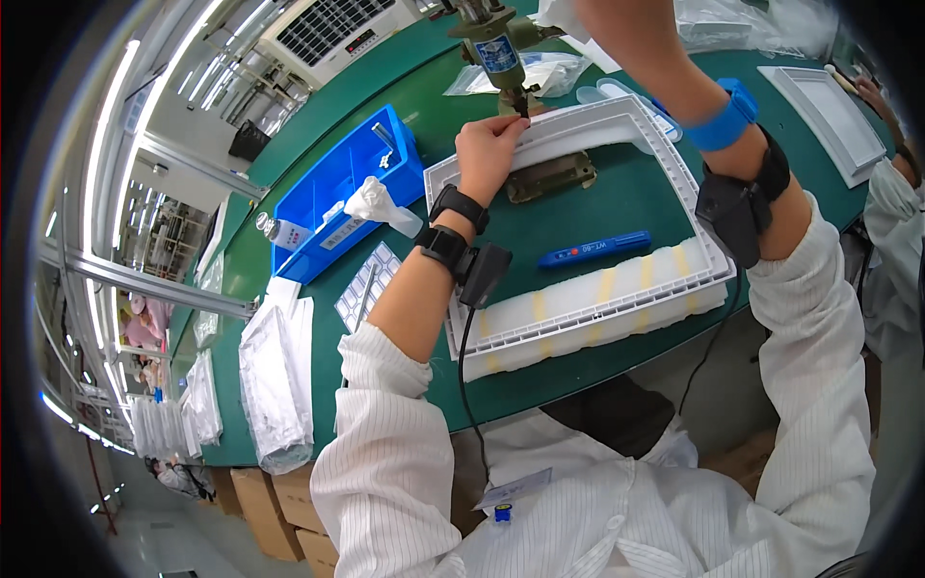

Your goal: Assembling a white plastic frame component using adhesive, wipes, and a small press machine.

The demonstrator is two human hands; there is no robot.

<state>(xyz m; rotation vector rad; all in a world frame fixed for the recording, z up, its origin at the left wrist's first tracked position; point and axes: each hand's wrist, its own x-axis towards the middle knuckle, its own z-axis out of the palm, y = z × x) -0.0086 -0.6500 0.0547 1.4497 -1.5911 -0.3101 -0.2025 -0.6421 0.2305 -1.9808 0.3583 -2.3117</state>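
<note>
A white rectangular plastic frame point(708, 226) lies on the green table in front of me, its near side resting on white foam padding with yellow stripes point(578, 306). At the frame's far left corner, my left hand point(487, 154) is closed in a pinch right beneath the tip of a small bench press point(498, 53). Whatever is between those fingertips is too small or hidden to make out. My right arm reaches up past the press, and its hand is cut off by the top edge. Inside the frame opening sit the press's metal base point(551, 178) and a blue pen-shaped tool point(594, 249).
Left of the frame stands a blue divided bin point(332, 183) holding a small bottle point(281, 231) and a crumpled white wrap point(378, 202). Bagged white parts point(275, 380) lie at the table's left. Another white frame point(827, 120) lies far right, near a co-worker's hand point(875, 96).
</note>
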